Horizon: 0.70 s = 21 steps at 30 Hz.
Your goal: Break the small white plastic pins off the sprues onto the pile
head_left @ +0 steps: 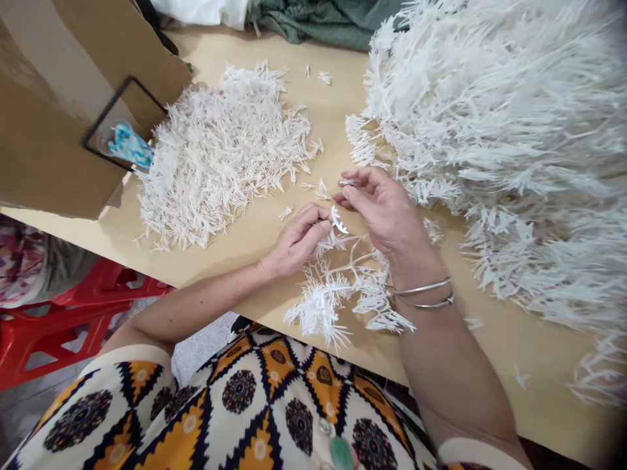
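My left hand (301, 241) pinches a small white toothed sprig (337, 220) between thumb and fingers. Just below it, a branched white plastic-looking spray (321, 307) with feathery tips lies at the table's front edge, partly under my hands. Whether the pinched sprig is joined to that spray I cannot tell. My right hand (385, 209), close by on the right, is closed with a small thin white sprig (349, 182) between the fingertips. Several loose sprigs (321, 190) are scattered on the table just beyond my hands.
A broad pile of short white sprigs (220, 156) covers the table's left part. At right rises a large heap of white branches (499, 130). A cardboard box (59, 98) stands far left, beside a black wire frame and a blue-white item (130, 145). Dark green cloth (313, 23) lies behind.
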Each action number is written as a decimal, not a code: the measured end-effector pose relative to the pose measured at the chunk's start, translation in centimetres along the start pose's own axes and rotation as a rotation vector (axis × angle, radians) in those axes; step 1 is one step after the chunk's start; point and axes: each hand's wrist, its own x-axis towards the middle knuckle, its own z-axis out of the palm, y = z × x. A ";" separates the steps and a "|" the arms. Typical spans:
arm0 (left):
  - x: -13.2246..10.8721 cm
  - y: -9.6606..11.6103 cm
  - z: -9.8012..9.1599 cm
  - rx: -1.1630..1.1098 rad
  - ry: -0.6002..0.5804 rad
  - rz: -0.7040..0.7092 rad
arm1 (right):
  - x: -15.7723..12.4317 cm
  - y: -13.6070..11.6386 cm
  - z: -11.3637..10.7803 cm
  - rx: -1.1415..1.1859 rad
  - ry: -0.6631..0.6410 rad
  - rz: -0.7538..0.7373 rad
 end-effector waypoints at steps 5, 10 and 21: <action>0.2 -0.9 0.2 -0.205 0.042 -0.041 | -0.9 -2.8 -1.2 -0.098 -0.076 0.011; 0.6 -1.9 0.4 -0.269 0.119 0.013 | -1.9 -4.8 -1.4 -0.195 -0.283 0.062; 0.7 -2.1 -0.1 -0.289 0.132 -0.032 | -2.0 -3.8 -1.7 -0.086 -0.284 0.112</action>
